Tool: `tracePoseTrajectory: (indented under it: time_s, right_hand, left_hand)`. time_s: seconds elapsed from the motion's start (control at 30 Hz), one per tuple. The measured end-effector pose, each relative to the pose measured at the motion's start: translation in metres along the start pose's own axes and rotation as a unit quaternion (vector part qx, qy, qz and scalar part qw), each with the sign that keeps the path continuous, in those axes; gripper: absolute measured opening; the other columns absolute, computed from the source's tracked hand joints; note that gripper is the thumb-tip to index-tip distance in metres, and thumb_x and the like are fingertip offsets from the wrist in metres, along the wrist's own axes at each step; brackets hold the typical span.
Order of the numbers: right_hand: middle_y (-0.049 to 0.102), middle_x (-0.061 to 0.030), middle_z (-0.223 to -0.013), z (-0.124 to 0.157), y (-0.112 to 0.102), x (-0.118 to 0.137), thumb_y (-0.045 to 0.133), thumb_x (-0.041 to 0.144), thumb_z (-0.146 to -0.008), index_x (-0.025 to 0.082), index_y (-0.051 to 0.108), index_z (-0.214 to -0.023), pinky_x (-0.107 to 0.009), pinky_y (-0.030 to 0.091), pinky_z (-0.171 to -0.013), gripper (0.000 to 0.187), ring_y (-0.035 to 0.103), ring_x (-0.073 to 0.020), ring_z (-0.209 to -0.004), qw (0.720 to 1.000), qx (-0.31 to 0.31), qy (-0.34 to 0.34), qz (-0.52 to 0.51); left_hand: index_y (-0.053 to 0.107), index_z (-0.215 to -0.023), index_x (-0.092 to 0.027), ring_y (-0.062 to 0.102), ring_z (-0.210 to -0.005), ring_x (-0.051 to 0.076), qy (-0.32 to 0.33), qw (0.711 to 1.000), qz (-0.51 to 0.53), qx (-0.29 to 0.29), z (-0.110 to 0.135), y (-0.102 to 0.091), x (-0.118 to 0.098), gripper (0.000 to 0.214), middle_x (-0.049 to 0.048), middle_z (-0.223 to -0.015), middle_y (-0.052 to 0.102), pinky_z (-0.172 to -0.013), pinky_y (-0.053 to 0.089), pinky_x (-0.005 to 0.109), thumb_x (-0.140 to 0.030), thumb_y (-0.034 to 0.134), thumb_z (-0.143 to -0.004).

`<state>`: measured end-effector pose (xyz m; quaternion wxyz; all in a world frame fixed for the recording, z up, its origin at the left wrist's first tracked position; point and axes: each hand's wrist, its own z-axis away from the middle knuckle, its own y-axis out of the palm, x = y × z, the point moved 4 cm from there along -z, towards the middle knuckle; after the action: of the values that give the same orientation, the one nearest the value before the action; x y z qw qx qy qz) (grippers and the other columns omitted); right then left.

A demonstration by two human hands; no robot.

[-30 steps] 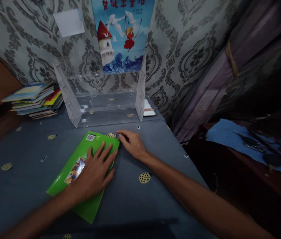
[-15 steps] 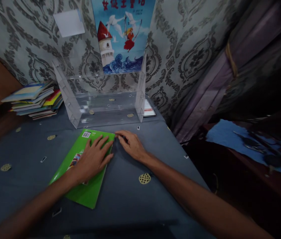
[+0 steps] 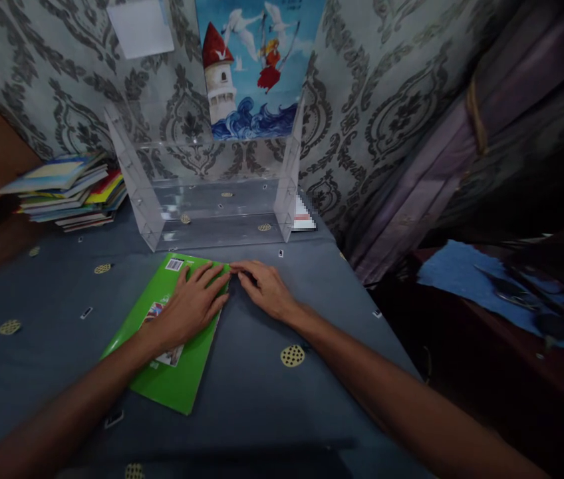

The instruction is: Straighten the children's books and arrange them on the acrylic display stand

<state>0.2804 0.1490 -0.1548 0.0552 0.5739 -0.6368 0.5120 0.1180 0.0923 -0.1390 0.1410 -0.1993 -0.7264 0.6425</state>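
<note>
Beneath the left grip, flattened with fingers spread and grasping nothing, the thin glossy green book lies closed and unlifted on the patterned blue-grey surface, while the right grip curls by the book's far corner, any pinch unclear.

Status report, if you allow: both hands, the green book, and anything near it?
Left hand spread on green book. Right hand at its far right corner. Clear stand just beyond.
</note>
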Motion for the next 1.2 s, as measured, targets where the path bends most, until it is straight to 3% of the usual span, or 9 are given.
tracePoseTrajectory:
  time_s: [0.2,0.3,0.47,0.7,0.93,1.2]
  right_hand:
    - [0.073,-0.0081,-0.100,0.001,0.002,0.005,0.048,0.013,-0.096,0.019,0.068,-0.117,-0.036,0.054,-0.085,0.030,0.066,-0.0210,-0.092,0.998,0.006,-0.040,0.042]
    - [0.072,-0.0090,-0.098,0.002,0.005,0.009,0.047,0.012,-0.096,0.018,0.069,-0.114,-0.037,0.053,-0.085,0.029,0.065,-0.0220,-0.093,0.995,0.017,-0.077,0.067]
    - [0.070,-0.0117,-0.105,0.004,0.008,0.016,0.048,0.015,-0.097,0.017,0.071,-0.110,-0.039,0.053,-0.086,0.026,0.063,-0.0239,-0.096,0.985,0.040,-0.105,0.128]
    - [0.071,-0.0123,-0.105,0.005,0.008,0.026,0.052,0.025,-0.098,0.015,0.072,-0.109,-0.043,0.048,-0.082,0.025,0.060,-0.0275,-0.097,0.965,0.055,-0.125,0.222]
    - [0.072,-0.0121,-0.101,0.013,0.017,0.050,0.051,0.023,-0.099,0.015,0.073,-0.105,-0.043,0.047,-0.084,0.024,0.059,-0.0264,-0.097,0.965,0.063,-0.177,0.181]
    - [0.073,-0.0121,-0.101,0.022,0.026,0.067,0.051,0.022,-0.099,0.015,0.073,-0.101,-0.041,0.049,-0.082,0.023,0.060,-0.0250,-0.094,0.959,0.070,-0.239,0.138]
  left_hand:
    - [0.045,-0.148,-0.029,0.033,-0.148,0.026,0.058,0.996,0.066,0.027,0.015,-0.006,0.012,0.046,0.0061,-0.156,0.044,-0.121,0.023,0.056,-0.042,0.029,-0.108]
    - [0.047,-0.147,-0.028,0.034,-0.148,0.026,0.060,0.996,0.061,0.013,0.020,-0.006,0.012,0.045,0.0072,-0.155,0.046,-0.121,0.024,0.055,-0.040,0.030,-0.108]
    - [0.056,-0.139,-0.024,0.043,-0.142,0.028,0.063,0.997,0.041,-0.011,0.022,-0.008,0.008,0.040,0.0098,-0.148,0.053,-0.116,0.033,0.056,-0.036,0.036,-0.107]
    - [0.063,-0.132,-0.026,0.053,-0.133,0.025,0.105,0.992,0.065,0.007,0.049,-0.029,-0.004,0.036,0.0067,-0.143,0.059,-0.109,0.046,0.046,-0.035,0.040,-0.106]
    - [0.064,-0.130,-0.021,0.056,-0.131,0.027,0.106,0.994,0.022,-0.026,0.061,-0.025,-0.012,0.035,0.0102,-0.140,0.061,-0.108,0.046,0.048,-0.030,0.041,-0.105]
    - [0.065,-0.128,-0.019,0.057,-0.129,0.026,0.125,0.990,0.059,-0.034,0.095,-0.039,-0.020,0.035,0.0114,-0.134,0.065,-0.109,0.047,0.047,-0.028,0.040,-0.105]
